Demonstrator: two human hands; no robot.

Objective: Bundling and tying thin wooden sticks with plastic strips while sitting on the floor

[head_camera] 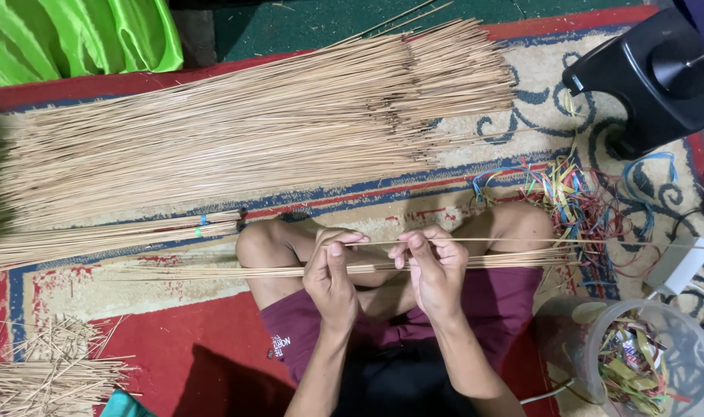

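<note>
My left hand (pixel 330 272) and right hand (pixel 435 266) pinch one thin stick (pixel 514 241); a small lap bundle (pixel 236 271) looks gathered, the big stick pile (pixel 236 127) untouched.

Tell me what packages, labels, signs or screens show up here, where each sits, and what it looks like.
No signs or screens.
Clear plastic container: bottom right on the carpet, round, holding coloured strips.
White box-like thing: right edge, above the container, small and rectangular; what it is cannot be told.
Printed mark: small white lettering on the maroon shorts, below the left hand.
</note>
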